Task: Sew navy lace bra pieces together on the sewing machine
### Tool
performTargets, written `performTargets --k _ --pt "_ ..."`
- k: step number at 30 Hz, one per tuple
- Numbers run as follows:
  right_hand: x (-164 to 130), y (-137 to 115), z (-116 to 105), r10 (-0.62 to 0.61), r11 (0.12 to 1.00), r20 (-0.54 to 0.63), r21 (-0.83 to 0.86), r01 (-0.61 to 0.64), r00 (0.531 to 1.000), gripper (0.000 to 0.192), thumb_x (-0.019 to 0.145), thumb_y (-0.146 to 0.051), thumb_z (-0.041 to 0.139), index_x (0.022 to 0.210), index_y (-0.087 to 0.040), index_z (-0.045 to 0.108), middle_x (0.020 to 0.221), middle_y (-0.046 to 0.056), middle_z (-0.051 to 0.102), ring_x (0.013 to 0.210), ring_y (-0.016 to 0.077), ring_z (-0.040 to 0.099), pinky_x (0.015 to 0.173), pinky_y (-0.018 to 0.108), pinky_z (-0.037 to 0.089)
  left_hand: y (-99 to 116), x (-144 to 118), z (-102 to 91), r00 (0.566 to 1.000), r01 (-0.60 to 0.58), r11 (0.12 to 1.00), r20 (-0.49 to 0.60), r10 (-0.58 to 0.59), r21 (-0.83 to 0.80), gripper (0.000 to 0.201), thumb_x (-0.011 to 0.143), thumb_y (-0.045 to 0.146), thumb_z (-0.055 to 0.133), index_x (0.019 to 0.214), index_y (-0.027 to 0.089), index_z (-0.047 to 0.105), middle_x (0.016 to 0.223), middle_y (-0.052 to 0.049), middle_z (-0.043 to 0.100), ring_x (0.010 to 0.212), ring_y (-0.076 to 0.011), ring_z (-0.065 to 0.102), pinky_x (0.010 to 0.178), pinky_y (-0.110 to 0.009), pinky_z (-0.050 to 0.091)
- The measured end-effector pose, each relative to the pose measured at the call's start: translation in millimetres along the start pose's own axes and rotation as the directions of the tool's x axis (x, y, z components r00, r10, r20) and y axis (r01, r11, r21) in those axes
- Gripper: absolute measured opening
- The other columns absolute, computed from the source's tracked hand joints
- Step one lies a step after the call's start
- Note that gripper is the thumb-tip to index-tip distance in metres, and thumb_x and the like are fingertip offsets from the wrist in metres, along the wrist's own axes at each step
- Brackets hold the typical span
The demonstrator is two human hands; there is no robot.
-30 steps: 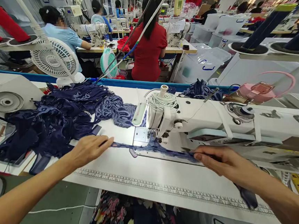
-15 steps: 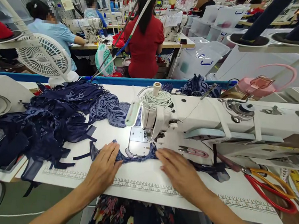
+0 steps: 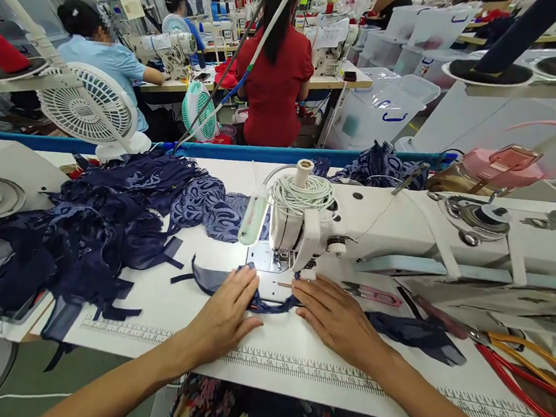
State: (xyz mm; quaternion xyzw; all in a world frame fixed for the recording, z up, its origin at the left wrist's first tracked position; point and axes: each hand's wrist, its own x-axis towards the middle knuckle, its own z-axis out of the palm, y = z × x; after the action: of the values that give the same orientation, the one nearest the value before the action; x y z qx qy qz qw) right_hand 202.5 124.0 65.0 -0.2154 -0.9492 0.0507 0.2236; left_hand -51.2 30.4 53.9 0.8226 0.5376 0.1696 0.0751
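Two bare hands lie flat, fingers spread, on a narrow navy lace strip [image 3: 269,306] just in front of the white sewing machine head [image 3: 305,227]: left hand [image 3: 226,314] and right hand [image 3: 337,317] press it to the white table [image 3: 199,331]. Translucent lidded plastic bins [image 3: 381,110] stand behind; their contents are unclear. Red-handled scissors [image 3: 521,372] are cut off at the frame's right edge.
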Motion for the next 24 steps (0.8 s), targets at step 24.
performTargets --k 24 --pt "24 -5 1 0.139 0.983 0.109 -0.139 -0.123 0.984 0.042 0.096 -0.043 0.048 0.134 -0.026 0.055 0.095 0.010 0.065 0.089 0.0247 0.054 0.089 0.043 0.040 19 30 8.7 0.997 -0.076 0.996 -0.018 0.075 -0.045 0.066 0.091 0.037 0.058 0.144 0.009 0.030 0.140 -0.023 0.048 0.137 -0.0335 0.038 0.112 -0.057 0.035"
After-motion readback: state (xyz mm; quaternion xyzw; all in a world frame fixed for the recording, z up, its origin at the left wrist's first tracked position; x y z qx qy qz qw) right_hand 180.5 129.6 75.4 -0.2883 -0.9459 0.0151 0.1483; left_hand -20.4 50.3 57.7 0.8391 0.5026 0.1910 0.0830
